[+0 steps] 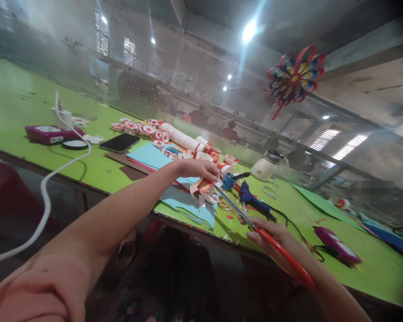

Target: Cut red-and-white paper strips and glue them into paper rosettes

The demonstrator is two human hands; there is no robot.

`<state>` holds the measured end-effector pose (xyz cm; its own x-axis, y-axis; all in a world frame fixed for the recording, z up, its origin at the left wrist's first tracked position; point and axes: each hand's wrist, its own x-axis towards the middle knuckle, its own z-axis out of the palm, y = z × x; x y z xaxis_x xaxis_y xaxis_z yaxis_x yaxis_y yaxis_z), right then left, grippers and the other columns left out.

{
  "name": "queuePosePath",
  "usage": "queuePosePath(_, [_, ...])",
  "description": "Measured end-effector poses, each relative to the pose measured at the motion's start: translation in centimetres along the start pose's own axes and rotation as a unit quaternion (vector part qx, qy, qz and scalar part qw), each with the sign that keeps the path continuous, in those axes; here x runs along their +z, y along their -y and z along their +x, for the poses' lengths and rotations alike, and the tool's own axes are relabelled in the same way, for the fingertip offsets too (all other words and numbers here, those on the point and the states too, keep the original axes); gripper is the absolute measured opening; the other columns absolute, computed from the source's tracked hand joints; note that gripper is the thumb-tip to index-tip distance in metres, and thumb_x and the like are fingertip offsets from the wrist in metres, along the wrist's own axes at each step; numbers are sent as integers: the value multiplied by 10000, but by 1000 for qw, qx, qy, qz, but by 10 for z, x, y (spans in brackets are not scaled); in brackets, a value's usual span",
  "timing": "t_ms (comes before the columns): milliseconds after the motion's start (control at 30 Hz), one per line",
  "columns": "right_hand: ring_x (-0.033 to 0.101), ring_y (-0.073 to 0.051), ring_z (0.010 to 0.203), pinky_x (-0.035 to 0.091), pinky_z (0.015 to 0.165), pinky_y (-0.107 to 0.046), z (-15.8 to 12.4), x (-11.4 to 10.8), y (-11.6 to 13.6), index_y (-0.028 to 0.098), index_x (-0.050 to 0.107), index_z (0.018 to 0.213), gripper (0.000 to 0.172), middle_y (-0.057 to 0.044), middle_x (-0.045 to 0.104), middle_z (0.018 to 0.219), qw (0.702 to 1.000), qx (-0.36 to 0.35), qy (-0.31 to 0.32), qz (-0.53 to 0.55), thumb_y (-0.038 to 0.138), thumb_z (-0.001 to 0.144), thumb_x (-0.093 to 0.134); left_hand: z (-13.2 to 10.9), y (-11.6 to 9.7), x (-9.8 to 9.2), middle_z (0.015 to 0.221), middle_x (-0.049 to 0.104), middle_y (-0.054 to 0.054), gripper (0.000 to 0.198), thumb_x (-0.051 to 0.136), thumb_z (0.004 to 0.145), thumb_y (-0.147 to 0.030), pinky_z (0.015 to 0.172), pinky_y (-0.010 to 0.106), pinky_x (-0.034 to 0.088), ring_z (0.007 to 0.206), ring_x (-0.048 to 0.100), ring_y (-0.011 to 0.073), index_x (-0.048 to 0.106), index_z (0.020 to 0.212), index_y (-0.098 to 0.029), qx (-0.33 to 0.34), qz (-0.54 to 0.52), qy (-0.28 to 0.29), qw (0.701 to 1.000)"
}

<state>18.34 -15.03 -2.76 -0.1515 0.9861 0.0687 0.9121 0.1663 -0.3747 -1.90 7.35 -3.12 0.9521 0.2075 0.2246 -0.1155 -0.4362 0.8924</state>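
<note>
My left hand [204,170] is closed in a pinch on a small white paper piece [219,183]. The tips of the scissors [233,205] meet this piece at my fingertips. My right hand [270,230] grips the scissors by their red handles, and the long blades point up and to the left. Just below my left hand is a cut paper cup [206,187] with red and gold print and curling strips; whether my fingers also hold it I cannot tell. Blue paper sheets [188,203] lie under it near the table's edge.
Beyond my hands are a blue glue gun [251,197] with its cord, a blue tape dispenser [229,181] and a cream jug [267,165]. Farther left, a phone [120,142] and many red-and-white paper rolls [147,129] lie on the green table [97,170]. A purple box [337,246] lies right.
</note>
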Motion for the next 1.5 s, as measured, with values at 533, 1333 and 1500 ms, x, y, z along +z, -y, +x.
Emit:
queuePosePath(533, [397,-127,532,361,504,-243,2,11,-7,161,637,1010,464,25,434,590,991,76,-76,81,542,781,503,2,8,-7,546,464,-34,253,676,663,-344,501,235,271,507,406,81,553,595,-133,-24,-34,-178,983])
queuePosePath(1333, [489,-162,626,403,589,-266,-2,-3,7,195,647,1048,401,-16,564,690,998,40,4,47,493,819,507,-3,-3,-2,862,686,36,114,709,683,-242,746,265,428,727,556,113,745,774,-184,6,-24,-29,999])
queuePosePath(1500, [373,-112,515,316,471,-229,-2,1,9,173,635,1052,453,26,444,590,989,74,30,123,535,804,525,-5,-8,-1,830,682,24,113,696,693,-231,762,260,427,738,557,117,744,782,-180,21,-6,1,1000])
